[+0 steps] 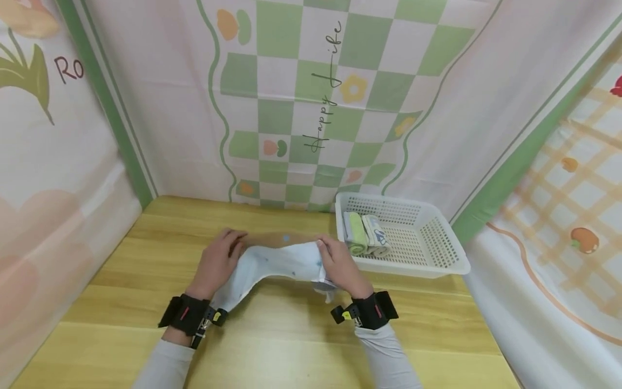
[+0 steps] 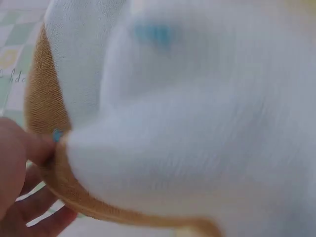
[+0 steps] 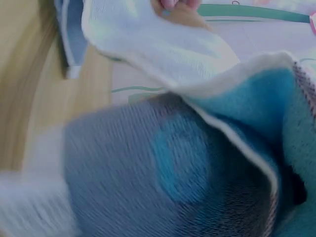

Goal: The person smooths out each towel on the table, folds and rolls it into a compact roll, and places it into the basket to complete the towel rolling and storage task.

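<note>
Between my two hands a pale blue-white towel (image 1: pixel 291 260) with small blue marks is held up over the table. My left hand (image 1: pixel 217 265) pinches its brown border, as the left wrist view shows, where thumb and fingers of that hand (image 2: pixel 19 173) grip the edge. On the other side my right hand (image 1: pixel 344 268) pinches the towel's upper right corner. From there grey-blue cloth hangs down; the right wrist view shows this grey part (image 3: pixel 123 163) of the towel up close, with a teal mark. The towel sags in folds and covers some of the left fingers.
A white perforated basket (image 1: pixel 413 267) stands at the back right of the wooden table (image 1: pixel 272 346). A green rolled towel (image 1: pixel 357 236) and a whitish rolled towel (image 1: pixel 377 237) lie at its left end. Printed curtains (image 1: pixel 311 81) enclose the back and sides.
</note>
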The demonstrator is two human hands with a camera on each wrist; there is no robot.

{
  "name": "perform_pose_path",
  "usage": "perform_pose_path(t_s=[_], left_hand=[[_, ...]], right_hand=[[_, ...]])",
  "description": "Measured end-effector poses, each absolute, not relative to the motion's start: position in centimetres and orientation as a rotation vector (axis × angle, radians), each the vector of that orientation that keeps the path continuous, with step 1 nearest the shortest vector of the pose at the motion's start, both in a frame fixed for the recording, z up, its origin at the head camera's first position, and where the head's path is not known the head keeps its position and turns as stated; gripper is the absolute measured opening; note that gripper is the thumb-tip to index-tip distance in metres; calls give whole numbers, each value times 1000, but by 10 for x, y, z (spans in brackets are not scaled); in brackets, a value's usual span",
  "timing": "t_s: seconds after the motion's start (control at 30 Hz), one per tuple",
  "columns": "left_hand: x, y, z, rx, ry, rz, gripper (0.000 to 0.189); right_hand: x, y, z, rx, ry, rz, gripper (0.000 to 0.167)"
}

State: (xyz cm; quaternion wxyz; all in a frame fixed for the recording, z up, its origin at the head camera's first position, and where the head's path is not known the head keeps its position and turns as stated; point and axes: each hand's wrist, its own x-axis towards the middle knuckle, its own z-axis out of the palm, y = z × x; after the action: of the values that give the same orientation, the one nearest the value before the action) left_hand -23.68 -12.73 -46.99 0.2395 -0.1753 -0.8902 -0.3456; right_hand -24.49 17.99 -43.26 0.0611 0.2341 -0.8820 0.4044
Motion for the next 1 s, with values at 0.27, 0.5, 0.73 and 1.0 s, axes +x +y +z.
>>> perform_pose_path(t_s=[0.27, 0.5, 0.73, 1.0], left_hand=[[-215, -127, -496, -525, -2713, -978, 29], [-196, -139, -512, -592, -2938, -935, 41], [-200, -157, -503, -535, -2851, -938, 29], [-221, -184, -479, -502, -2723, -886, 28]], right_hand=[[-243, 187, -476, 490, -2961, 972, 34], [-233, 197, -490, 687, -2868, 831, 37], [-219, 206, -491, 789, -2932, 774, 32], [-214, 220, -489, 644, -2819, 758, 15]])
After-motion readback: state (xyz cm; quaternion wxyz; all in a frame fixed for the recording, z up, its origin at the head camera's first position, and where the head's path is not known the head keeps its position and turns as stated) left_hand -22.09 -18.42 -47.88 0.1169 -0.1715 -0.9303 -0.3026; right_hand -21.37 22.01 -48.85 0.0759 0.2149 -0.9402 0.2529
